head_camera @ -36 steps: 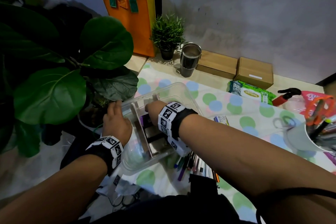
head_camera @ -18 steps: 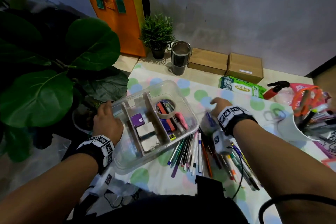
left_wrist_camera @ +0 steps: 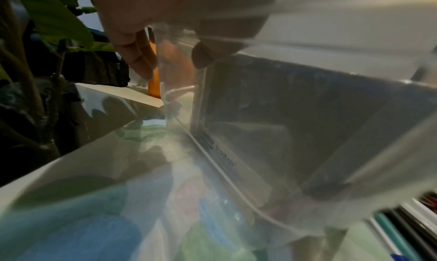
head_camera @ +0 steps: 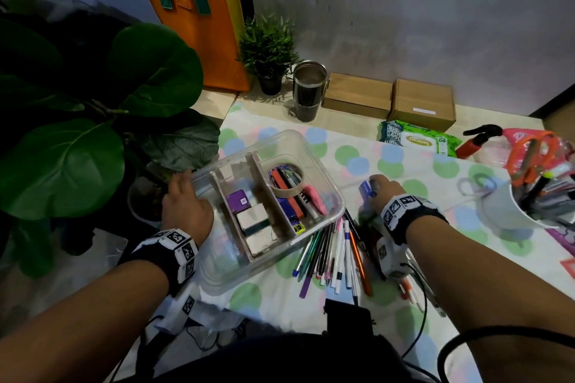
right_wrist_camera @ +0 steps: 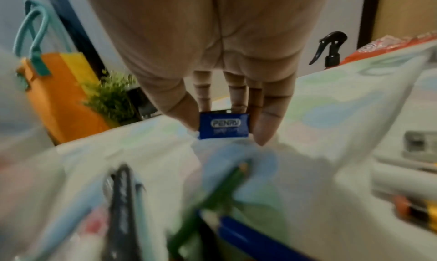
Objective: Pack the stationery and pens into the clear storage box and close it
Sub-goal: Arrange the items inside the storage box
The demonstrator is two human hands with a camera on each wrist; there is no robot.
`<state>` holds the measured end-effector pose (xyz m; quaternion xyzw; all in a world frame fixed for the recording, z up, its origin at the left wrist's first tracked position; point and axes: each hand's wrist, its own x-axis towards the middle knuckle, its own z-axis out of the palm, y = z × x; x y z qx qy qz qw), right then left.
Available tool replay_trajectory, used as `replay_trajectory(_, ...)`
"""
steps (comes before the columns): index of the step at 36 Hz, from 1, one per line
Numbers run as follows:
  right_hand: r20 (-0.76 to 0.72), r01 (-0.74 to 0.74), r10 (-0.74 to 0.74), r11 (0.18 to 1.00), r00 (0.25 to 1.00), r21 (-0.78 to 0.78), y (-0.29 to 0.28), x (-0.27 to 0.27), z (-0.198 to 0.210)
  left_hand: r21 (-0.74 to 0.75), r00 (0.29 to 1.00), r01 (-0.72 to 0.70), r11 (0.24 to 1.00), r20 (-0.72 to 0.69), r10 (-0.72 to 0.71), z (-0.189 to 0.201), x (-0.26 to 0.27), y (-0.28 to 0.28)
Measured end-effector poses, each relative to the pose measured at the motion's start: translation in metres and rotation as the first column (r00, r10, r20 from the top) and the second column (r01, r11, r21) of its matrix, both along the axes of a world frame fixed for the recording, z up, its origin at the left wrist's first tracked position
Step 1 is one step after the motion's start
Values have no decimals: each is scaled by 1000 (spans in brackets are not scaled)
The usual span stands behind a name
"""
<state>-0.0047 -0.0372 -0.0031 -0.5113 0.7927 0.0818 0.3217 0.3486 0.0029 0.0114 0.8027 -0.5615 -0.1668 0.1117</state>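
Since a second ago my right hand (head_camera: 384,191) has left the clear storage box (head_camera: 334,196) and now pinches a small blue packet (right_wrist_camera: 223,125). Left hand (head_camera: 185,211) grips the box's left wall. Cubes and tape roll (head_camera: 286,183) are packed; loose pens (head_camera: 333,253) remain, no lid visible. Dotted cloth (head_camera: 389,165), grey wall behind.

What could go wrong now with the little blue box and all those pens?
The right hand pinches the little blue box only by its fingertips, so that grip might slip on the way to the clear box. The pens lie loose right against the clear box, so moving it could scatter them. The left hand holds just one end, so it might tip.
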Motion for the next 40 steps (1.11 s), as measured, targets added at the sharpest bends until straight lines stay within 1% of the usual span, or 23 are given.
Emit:
replay_trajectory(4,120,73,-66,995,991,-60,-8,1,15,-4,1000,-3,1000,-17,3,0,0,1)
replay_trajectory(9,298,140,-71,966,952,-219,-16,20,42,27,1000,-5,1000,-8,6,-1,1,-1)
replay_trajectory(14,441,151,15,929,898,-338,-23,54,75,10,1000,-12,1000,-18,12,0,0,1)
replay_trajectory(17,480,79,123,922,869,-379,-21,80,92,-7,1000,-9,1000,-15,9,1,-1,1)
replay_trajectory(21,434,-90,286,904,854,-418,-16,116,107,-9,1000,-9,1000,-22,9,3,-2,2)
replay_trajectory(24,380,-189,366,884,850,-428,-14,142,110,4,999,-15,1000,-28,16,5,-2,2)
replay_trajectory(28,303,-327,451,865,839,-380,-14,171,103,12,999,-13,1000,-39,14,5,-1,2)
replay_trajectory(32,178,-498,560,814,809,-299,-16,200,93,6,999,2,1000,-50,-2,5,0,2)
replay_trajectory(35,65,-614,644,751,762,-244,-20,217,82,1,998,2,1000,-59,-2,5,0,3)
replay_trajectory(37,16,-658,677,720,736,-223,-21,223,78,-8,998,7,1000,-62,-8,5,0,3)
replay_trajectory(40,22,-711,724,682,689,-172,-23,230,73,-10,998,6,1000,-63,-6,6,-1,3)
